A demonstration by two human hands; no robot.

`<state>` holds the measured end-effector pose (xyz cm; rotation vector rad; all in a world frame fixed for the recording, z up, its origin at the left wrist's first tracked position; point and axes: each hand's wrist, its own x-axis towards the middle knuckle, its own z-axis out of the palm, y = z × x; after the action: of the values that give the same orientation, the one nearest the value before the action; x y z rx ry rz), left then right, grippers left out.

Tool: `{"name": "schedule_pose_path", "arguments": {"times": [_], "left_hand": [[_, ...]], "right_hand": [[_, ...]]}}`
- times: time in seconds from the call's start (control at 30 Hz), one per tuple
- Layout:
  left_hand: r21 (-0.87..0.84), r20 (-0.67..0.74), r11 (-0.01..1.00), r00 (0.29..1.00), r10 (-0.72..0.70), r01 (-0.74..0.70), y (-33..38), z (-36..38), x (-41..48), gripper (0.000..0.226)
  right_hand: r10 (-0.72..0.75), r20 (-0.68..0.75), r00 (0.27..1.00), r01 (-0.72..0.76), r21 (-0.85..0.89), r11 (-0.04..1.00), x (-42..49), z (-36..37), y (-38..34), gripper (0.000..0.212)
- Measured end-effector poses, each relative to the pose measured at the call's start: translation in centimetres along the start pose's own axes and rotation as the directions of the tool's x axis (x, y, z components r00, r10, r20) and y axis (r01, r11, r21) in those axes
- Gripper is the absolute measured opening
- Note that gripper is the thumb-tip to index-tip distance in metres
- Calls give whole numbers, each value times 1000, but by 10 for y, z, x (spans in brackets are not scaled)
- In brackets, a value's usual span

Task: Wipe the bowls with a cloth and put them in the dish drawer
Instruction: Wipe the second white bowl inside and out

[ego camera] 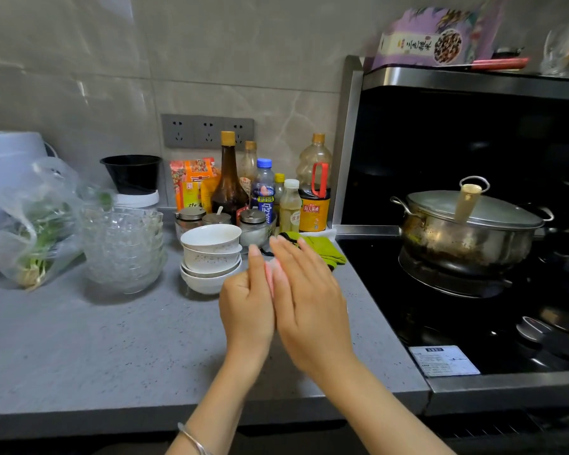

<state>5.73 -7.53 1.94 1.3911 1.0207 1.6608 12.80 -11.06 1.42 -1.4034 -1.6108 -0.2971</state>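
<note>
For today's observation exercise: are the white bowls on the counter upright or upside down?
Upright. The white bowls sit nested in a stack, the top one's open mouth facing up.
</note>
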Motion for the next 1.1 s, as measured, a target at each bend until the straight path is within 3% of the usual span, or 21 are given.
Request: {"name": "schedule_pose_path", "arguments": {"times": [0.07,0.13,0.17,0.2,0.23,0.33,0.37,0.43,0.47,0.53,0.57,0.63,0.73,0.9,1.03,1.1], "left_hand": [[-69,-8,997,1000,-26,25,-1,-2,0,74],[-183,-4,981,998,-63,61,-1,-5,2,71],[-214,-1,974,997,-75,73,-1,-6,4,68],[-225,10,971,997,-76,76,0,-7,6,66],[-227,21,971,997,-72,75,1,-8,6,65],[-104,50,995,999,8,-2,3,-6,5,67],[-47,58,998,998,35,-33,3,-6,4,70],[-39,61,999,998,30,-28,4,-8,3,74],[-79,59,997,998,8,-4,5,-9,3,73],[-179,65,981,995,-70,81,10,-12,5,63],[-213,84,969,991,-106,122,12,-14,6,55],[-227,144,957,978,-150,180,12,-17,10,45],[-151,245,975,962,-125,165,10,-24,13,51],[83,314,993,948,55,-86,16,-31,14,84],[216,397,942,905,154,-255,22,-21,16,71],[259,384,910,899,209,-322,22,-15,15,67]], "right_hand": [[188,66,980,-199,293,935,8,-7,7,54],[389,252,886,-462,548,697,13,-12,15,52],[428,299,853,-516,607,605,14,-13,16,49],[429,300,852,-517,607,603,12,-15,14,43],[400,253,881,-470,576,669,9,-14,9,37],[106,24,994,-109,264,958,4,-11,-2,44],[20,-12,1000,-18,165,986,5,-8,-2,46],[51,-35,998,-42,214,976,10,-9,-1,44],[153,-10,988,-141,337,931,12,-10,1,41],[408,191,893,-438,580,687,17,-15,6,43],[482,283,829,-544,604,582,18,-16,8,45],[536,316,783,-604,592,533,19,-21,11,45],[531,264,805,-567,605,559,19,-26,12,63],[451,203,869,-482,558,676,23,-34,10,60],[256,115,960,-280,371,885,26,-34,3,55],[233,113,966,-258,340,905,24,-29,6,52]]}}
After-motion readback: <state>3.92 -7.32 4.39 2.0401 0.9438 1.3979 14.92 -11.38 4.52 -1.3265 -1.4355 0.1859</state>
